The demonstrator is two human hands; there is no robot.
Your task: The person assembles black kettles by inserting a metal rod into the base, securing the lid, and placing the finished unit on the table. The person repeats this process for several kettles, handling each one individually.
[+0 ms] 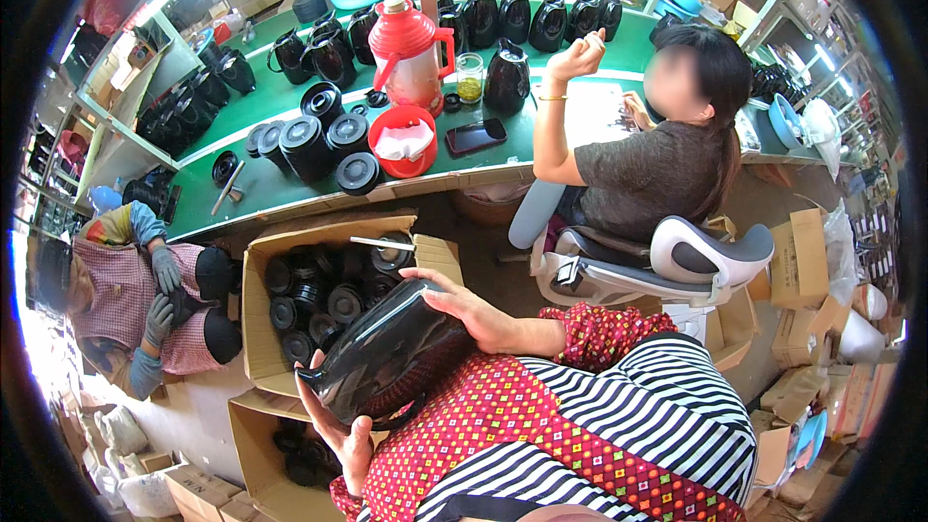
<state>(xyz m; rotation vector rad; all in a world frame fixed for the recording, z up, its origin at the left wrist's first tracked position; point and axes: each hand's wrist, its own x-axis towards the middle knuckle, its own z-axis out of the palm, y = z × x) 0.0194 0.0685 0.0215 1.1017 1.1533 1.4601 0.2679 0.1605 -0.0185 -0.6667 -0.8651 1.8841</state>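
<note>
A glossy black vacuum jug body [395, 337] lies tilted between my two hands, over the patterned apron. My left hand [341, 428] cups its lower-left end, beside the spout, with the thumb apart. My right hand [471, 308] grips the upper-right end, fingers over the edge. The jug's handle side faces the apron. Just beyond it stands an open cardboard box [255, 319] holding many round black plastic parts. A white stick [382, 243] lies across that box. Another cardboard box [250, 449] with black parts is below it, partly hidden by my left hand.
A green workbench [290, 192] bears black jugs [507, 76], black lids [357, 172], a red thermos flask [409, 51], a red basin [403, 141] and a phone [476, 138]. A co-worker [652, 138] sits at the right by an office chair [710, 261]; another [138, 290], in gloves, sits left.
</note>
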